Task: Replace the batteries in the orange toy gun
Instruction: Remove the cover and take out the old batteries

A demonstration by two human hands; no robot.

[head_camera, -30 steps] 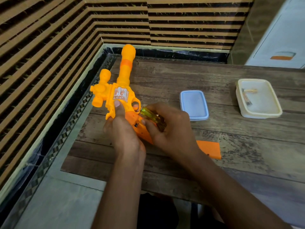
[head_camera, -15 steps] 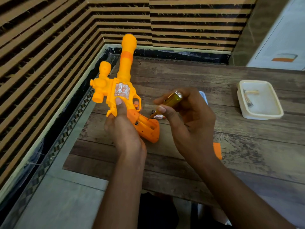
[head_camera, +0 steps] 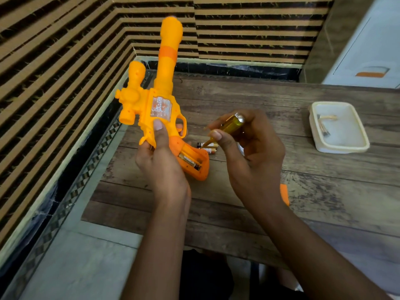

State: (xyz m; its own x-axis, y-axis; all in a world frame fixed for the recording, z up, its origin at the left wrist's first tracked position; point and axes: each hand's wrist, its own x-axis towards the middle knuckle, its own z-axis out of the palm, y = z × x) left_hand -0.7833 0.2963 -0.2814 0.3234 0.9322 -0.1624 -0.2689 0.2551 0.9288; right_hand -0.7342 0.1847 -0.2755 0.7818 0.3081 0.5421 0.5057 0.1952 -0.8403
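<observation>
My left hand (head_camera: 161, 165) grips the orange toy gun (head_camera: 160, 100) by the top of its handle and holds it above the wooden table (head_camera: 324, 202), barrel pointing up and away. The handle's battery compartment is open and a battery (head_camera: 188, 161) sits inside it. My right hand (head_camera: 249, 156) holds a yellow-handled screwdriver (head_camera: 230, 124), tip pointing down-left toward the handle. Two loose batteries (head_camera: 207, 147) lie on the table just right of the handle. The orange battery cover (head_camera: 284, 197) peeks out from behind my right forearm.
A cream open container (head_camera: 355, 146) holding a few small batteries stands at the table's right. Striped walls close in on the left and behind. A tiled ledge runs along the table's left and near edges.
My left hand lifted the gun higher and tilted it upright. My right hand drew the screwdriver out of the handle, and two batteries now lie on the table.
</observation>
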